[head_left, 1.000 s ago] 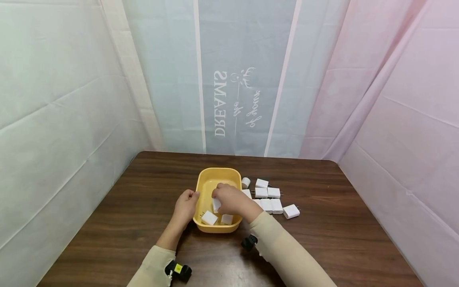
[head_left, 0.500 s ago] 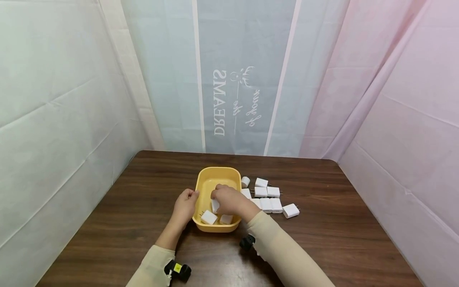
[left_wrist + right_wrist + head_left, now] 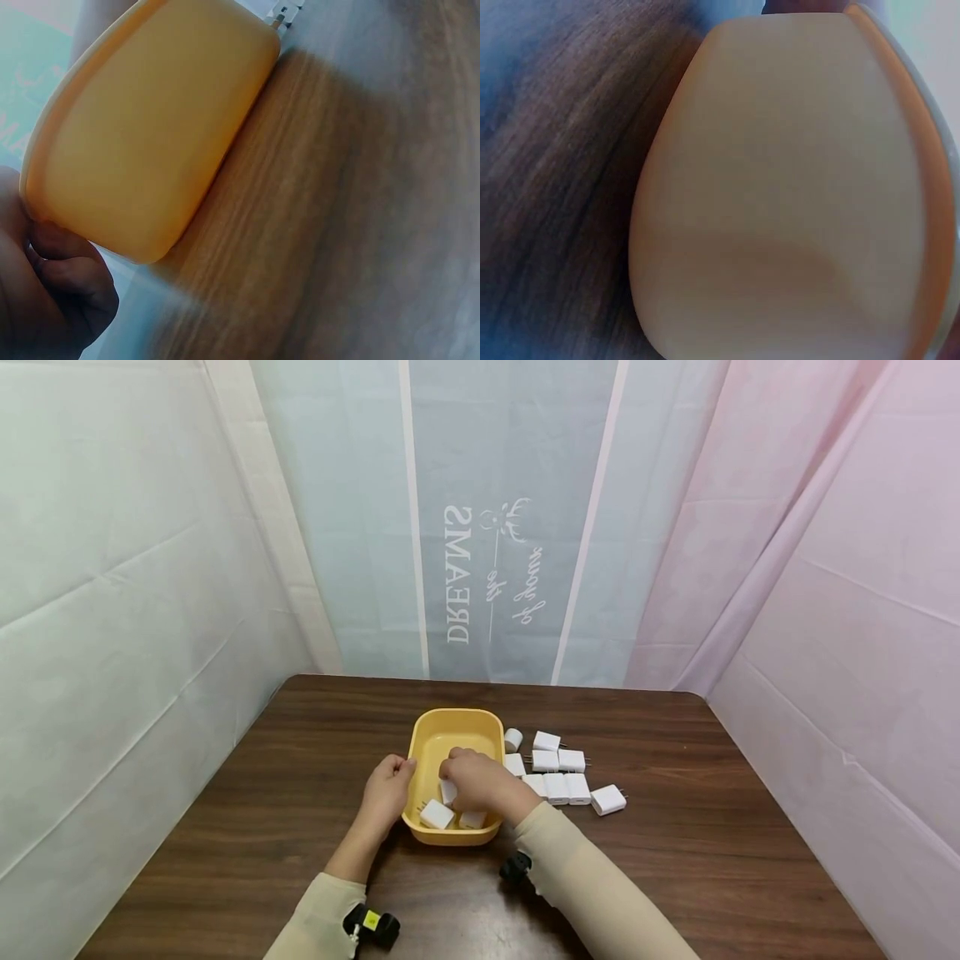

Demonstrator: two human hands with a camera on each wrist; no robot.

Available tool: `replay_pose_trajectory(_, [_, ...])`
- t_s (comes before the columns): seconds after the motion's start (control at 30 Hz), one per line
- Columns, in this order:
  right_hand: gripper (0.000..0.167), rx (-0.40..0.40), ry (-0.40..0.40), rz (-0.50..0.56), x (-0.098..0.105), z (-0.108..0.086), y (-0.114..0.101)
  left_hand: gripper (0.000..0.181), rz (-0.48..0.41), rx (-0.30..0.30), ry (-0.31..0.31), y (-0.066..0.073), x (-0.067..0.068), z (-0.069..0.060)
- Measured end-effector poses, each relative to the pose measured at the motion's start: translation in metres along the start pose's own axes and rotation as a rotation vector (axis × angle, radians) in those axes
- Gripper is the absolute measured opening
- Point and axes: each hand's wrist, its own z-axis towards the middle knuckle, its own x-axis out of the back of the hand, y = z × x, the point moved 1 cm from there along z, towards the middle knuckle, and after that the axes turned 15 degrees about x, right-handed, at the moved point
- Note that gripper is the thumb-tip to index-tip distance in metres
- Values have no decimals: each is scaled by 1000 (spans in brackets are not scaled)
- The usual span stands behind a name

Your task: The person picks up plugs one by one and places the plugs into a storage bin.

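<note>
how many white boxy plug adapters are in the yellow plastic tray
3 visible: the near-left plug, the near-right plug, and the held plug in the right hand, which may hide more.

Left arm (image 3: 311,922): cream sleeve (image 3: 330,897), entering at the lower edge of the head view, slanting up and to the right; left wrist (image 3: 355,856) bare. Left hand (image 3: 386,793): bare, thumb and fingers (image 3: 79,285) drawn together in a pinch, the fingers folded. Right arm (image 3: 607,885): matching sleeve, slanting up and to the left. Right hand (image 3: 482,779): bare, back uppermost, fingers bent downward in a grip, tips mostly hidden. Hands: near each other, apart
</note>
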Motion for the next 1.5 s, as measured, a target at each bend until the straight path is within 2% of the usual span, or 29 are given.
replay_pose_trajectory(0.4, [43, 8, 26, 8, 7, -8, -6, 32, -8, -4, -5, -3, 0, 2])
replay_pose_trajectory(0.77, [36, 44, 146, -4, 27, -35, -6, 31, -7, -11, 0, -6, -1, 4])
replay_pose_trajectory(1.1, [33, -11, 202, 23, 41, -60, 6, 32, -8, -14, 0, -4, -1, 2])
replay_pose_trajectory(1.5, [27, -173, 246, 92, 54, -84, 30, 32, -9, -14, 3, -4, -2, 2])
